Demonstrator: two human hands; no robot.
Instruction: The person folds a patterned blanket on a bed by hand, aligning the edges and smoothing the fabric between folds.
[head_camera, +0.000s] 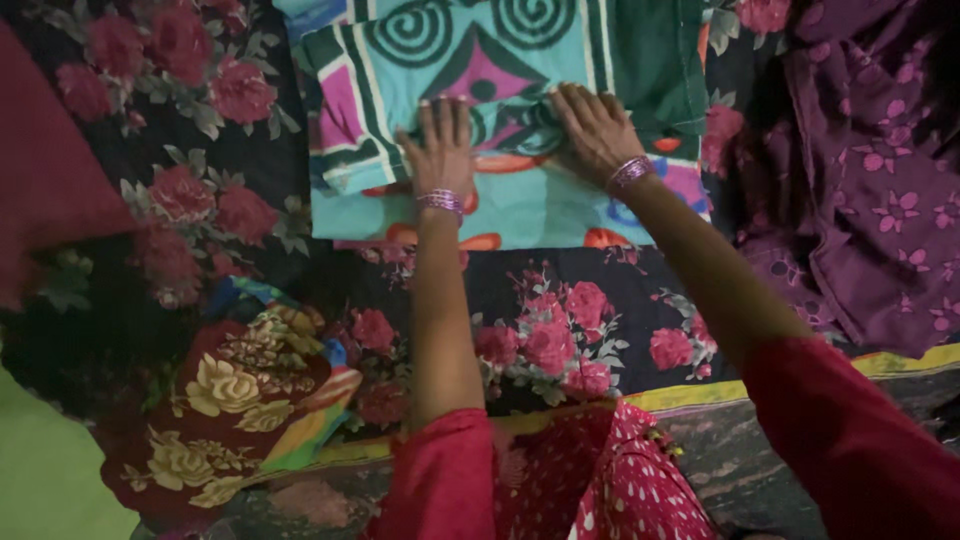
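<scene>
A folded turquoise cloth (520, 205) with green spirals, a purple triangle and orange shapes lies flat on a dark bedspread with red roses (560, 300). My left hand (440, 150) rests palm down on the cloth, fingers spread. Just right of it, my right hand (595, 128) presses on the same cloth, its fingers at a small bunched fold near the middle. Both wrists carry purple bangles, and both sleeves are red.
A purple flowered garment (880, 190) is heaped at the right. Another cloth, dark red with cream flowers (230, 400), lies at the lower left. A plain red cloth (45, 170) sits at the left edge. Red dotted fabric (610, 480) covers my lap.
</scene>
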